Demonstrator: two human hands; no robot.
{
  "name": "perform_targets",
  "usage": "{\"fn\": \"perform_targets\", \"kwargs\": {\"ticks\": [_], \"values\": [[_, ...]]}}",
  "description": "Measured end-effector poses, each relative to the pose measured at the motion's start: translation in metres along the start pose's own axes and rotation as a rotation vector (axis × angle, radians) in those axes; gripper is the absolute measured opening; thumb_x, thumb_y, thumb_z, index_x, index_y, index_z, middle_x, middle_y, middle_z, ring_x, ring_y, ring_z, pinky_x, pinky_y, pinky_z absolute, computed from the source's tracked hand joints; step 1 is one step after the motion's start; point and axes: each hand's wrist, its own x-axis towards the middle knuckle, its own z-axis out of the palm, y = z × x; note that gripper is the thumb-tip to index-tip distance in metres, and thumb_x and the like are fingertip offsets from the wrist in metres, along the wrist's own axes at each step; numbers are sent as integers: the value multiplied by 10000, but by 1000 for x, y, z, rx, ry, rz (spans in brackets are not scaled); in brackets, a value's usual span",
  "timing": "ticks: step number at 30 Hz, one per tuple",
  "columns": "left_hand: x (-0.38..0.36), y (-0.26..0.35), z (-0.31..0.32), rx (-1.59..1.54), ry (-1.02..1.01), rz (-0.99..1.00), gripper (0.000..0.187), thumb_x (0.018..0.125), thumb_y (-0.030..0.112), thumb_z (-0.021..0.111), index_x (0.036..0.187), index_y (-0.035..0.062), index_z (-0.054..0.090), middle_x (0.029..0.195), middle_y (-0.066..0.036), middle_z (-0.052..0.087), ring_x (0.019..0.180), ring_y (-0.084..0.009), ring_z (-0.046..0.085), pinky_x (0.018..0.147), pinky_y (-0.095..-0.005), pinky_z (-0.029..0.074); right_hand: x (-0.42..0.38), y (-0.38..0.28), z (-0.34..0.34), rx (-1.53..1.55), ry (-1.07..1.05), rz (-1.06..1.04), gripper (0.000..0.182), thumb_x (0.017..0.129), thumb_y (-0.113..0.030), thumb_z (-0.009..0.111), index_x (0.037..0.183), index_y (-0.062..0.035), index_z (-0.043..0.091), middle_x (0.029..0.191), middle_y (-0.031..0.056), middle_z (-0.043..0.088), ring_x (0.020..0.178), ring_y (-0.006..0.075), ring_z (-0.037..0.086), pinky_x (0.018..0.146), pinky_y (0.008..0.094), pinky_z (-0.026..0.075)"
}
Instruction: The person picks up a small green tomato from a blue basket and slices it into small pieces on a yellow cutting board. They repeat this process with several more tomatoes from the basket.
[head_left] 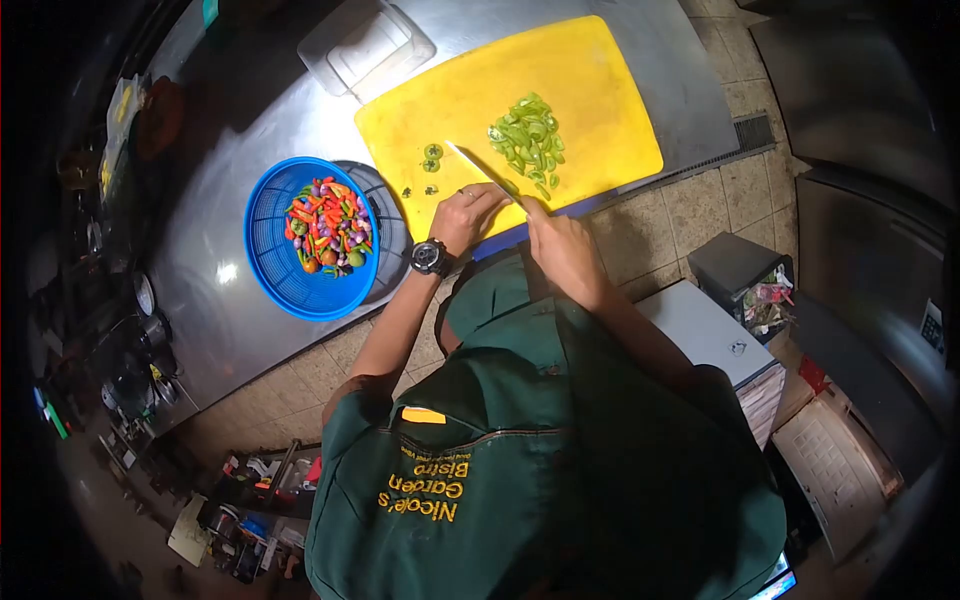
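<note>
My right hand (pixel 562 252) is closed around the handle of a knife (pixel 478 166), whose blade points up and left over the yellow cutting board (pixel 400 125). Close beside the blade, my left hand (pixel 468 214) rests with curled fingers at the board's near edge; whatever it pinches is hidden. A small green piece (pixel 510 187) lies against the blade's other side. Sliced green peppers (pixel 527 140) form a pile on the right of the board. Left of the knife tip are a few green pepper ends (pixel 432 152) and small scraps.
A blue plastic basket (pixel 262 255) with red chilies, purple shallots and other vegetables (pixel 330 225) stands left of the board on the steel table (pixel 215 335). Behind is a clear plastic container (pixel 365 45). A dark bin (pixel 715 265) with waste stands on the floor at right.
</note>
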Motion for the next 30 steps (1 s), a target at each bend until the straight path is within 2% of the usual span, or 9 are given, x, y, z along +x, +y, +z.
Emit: {"fn": "perform_targets", "kwargs": {"ticks": [6, 9, 11, 15, 18, 21, 23, 26, 30], "values": [[3, -1, -3, -19, -22, 32, 139, 904, 115, 746, 1042, 122, 766, 1029, -47, 751, 844, -247, 732, 704, -366, 604, 14, -4, -8, -45, 13, -1, 433, 1012, -143, 523, 1444, -111, 539, 900, 283, 706, 886, 488, 680, 818, 592, 532], [4, -4, -5, -23, -19, 53, 111, 908, 126, 751, 1018, 118, 765, 1022, -41, 756, 842, -238, 734, 698, -356, 605, 0, 4, -12, 16, 42, -4, 419, 1009, -165, 556, 1424, -110, 568, 867, 269, 694, 846, 486, 671, 814, 580, 532], [6, -3, -6, -34, -25, 52, 113, 901, 120, 769, 1013, 107, 765, 1011, -56, 756, 830, -250, 733, 700, -358, 602, -15, 7, -9, -26, 137, -90, 395, 1005, -187, 582, 1390, -106, 605, 824, 258, 666, 797, 485, 652, 797, 572, 534], [6, -5, -5, -39, -6, 62, 109, 897, 120, 787, 998, 93, 759, 1001, -71, 755, 817, -259, 733, 694, -358, 598, -15, 15, 2, 77, 106, -60, 373, 1005, -203, 591, 1362, -101, 628, 789, 248, 639, 758, 481, 634, 777, 567, 536], [5, -6, -4, -29, -18, 67, 100, 900, 122, 787, 992, 96, 758, 998, -68, 752, 815, -257, 731, 688, -355, 597, -17, 6, 2, 7, 169, -71, 370, 1016, -207, 575, 1367, -98, 620, 814, 279, 644, 795, 493, 646, 803, 588, 527], [4, -8, -2, -37, 1, 72, 109, 900, 117, 786, 1002, 95, 758, 995, -63, 748, 821, -257, 732, 693, -354, 597, -2, -2, 6, 77, 72, 14, 362, 1034, -222, 546, 1364, -90, 615, 891, 308, 671, 880, 516, 659, 831, 597, 523], [2, -10, -2, -36, -1, 74, 117, 896, 110, 786, 1008, 97, 759, 1001, -62, 749, 827, -256, 733, 696, -357, 598, 8, -14, 0, 161, -34, 145, 377, 1048, -240, 515, 1380, -82, 598, 957, 324, 687, 950, 530, 659, 862, 602, 518], [1, -11, 1, -39, -17, 71, 152, 892, 94, 766, 1044, 99, 755, 1043, -60, 750, 869, -251, 735, 713, -355, 605, 22, -2, 12, 210, 70, 92, 394, 1052, -257, 506, 1400, -89, 584, 971, 319, 695, 955, 529, 659, 862, 597, 523], [-2, -16, -1, -17, -57, 90, 214, 875, 62, 740, 1086, 97, 748, 1092, -52, 751, 928, -239, 736, 735, -349, 613, 24, -1, 1, 185, 61, 62, 402, 1048, -255, 512, 1418, -112, 576, 953, 320, 693, 930, 532, 662, 856, 604, 523]]}}
